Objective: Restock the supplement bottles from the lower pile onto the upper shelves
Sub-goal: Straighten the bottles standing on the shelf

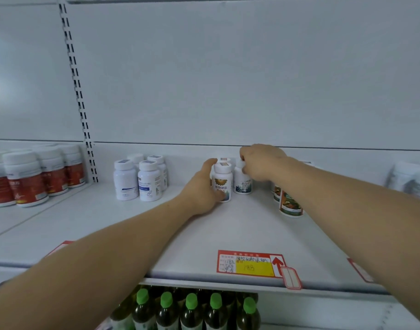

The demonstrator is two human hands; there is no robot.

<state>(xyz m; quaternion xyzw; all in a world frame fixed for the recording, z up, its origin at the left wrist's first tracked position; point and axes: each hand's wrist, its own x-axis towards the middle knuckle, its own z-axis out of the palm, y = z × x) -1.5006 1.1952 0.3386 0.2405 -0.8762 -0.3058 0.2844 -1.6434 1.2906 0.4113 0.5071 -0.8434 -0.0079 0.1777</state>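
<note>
On the white upper shelf both my arms reach toward the back. My left hand wraps around a white supplement bottle with a gold and green label that stands upright on the shelf. My right hand grips the cap of a second white bottle with a blue-green label, just right of the first. Behind them peeks the cap of another bottle.
White bottles with blue labels stand to the left, red-labelled bottles on the neighbouring shelf, orange-green labelled bottles under my right forearm, blurred white bottles far right. A red price tag sits at the shelf edge. Green-capped bottles fill the shelf below.
</note>
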